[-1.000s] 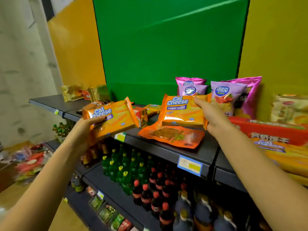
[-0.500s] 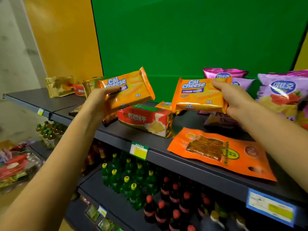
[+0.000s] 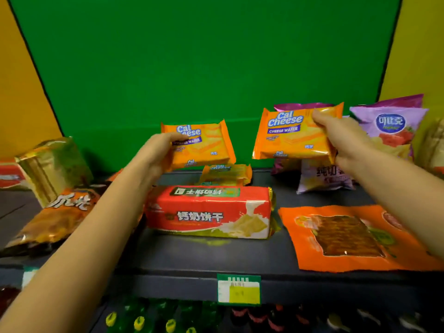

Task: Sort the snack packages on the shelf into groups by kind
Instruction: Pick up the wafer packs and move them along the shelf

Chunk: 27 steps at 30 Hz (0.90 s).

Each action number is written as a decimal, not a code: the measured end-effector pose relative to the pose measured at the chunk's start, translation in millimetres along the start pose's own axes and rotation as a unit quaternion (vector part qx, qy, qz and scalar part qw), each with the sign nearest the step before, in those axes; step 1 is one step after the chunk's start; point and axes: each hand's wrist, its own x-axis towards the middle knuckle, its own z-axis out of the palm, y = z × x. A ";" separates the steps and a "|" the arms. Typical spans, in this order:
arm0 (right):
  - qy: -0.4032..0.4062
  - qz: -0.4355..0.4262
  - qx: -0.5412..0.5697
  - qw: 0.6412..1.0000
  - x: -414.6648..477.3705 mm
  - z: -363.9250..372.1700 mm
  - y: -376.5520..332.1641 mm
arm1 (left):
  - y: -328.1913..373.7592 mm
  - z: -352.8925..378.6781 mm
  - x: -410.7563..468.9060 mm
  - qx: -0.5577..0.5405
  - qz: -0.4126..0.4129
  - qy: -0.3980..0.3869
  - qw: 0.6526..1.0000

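My left hand (image 3: 156, 152) grips an orange Cal Cheese wafer pack (image 3: 206, 145) upright above the back of the dark shelf (image 3: 192, 255). My right hand (image 3: 341, 138) holds a second Cal Cheese pack (image 3: 288, 138) a little higher, to the right. A third Cal Cheese pack (image 3: 225, 174) lies flat at the back, just below the left one. A red biscuit box (image 3: 209, 212) lies across the middle of the shelf. An orange flat pouch (image 3: 346, 239) lies front right. Purple chip bags (image 3: 389, 126) stand behind my right hand, one lying down (image 3: 322, 179).
A gold foil pack (image 3: 50, 167) and an orange-brown chip bag (image 3: 52, 217) lie at the left. A green and yellow price tag (image 3: 239, 289) hangs on the shelf edge. Bottles (image 3: 139, 320) stand on the lower shelf. A green panel (image 3: 204, 56) backs the shelf.
The view has closed in and centred on the shelf. Both hands have carried their Cal Cheese packs toward the back of the shelf, the left one now lower, above the lying third pack.
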 end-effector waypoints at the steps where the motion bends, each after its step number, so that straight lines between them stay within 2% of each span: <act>1: 0.012 -0.003 -0.001 1.000 -0.3 2.3 -3.6 | -1.5 -2.5 9.5 0.022 -0.010 -0.014 1.000; 6: 0.026 -0.023 0.000 0.999 9.2 21.2 -13.4 | -11.4 -3.4 37.0 0.149 -0.052 -0.094 0.983; 11: 0.019 -0.019 -0.029 0.999 21.0 54.9 -0.5 | -22.3 -3.0 49.8 0.207 -0.064 -0.154 0.964; 14: 0.009 0.006 -0.006 1.000 30.8 73.1 15.6 | -25.4 -3.9 57.3 0.257 -0.065 -0.173 0.949; 16: 0.010 0.023 -0.012 1.000 38.3 84.0 24.6 | -24.0 -7.4 60.2 0.362 -0.047 -0.166 0.916; 19: 0.009 0.045 -0.014 0.999 49.1 97.7 35.3 | -22.6 -11.7 63.8 0.504 -0.010 -0.162 0.848; 21: 0.015 0.048 -0.035 0.998 54.7 104.3 40.9 | -23.9 -14.2 69.9 0.516 -0.017 -0.185 0.836; 24: 0.013 0.068 -0.057 0.996 64.0 110.7 50.8 | -26.5 -15.8 75.3 0.481 -0.060 -0.237 0.842; 27: -0.017 0.099 -0.062 0.993 68.1 116.7 56.0 | -29.6 -14.6 76.7 0.478 -0.070 -0.262 0.835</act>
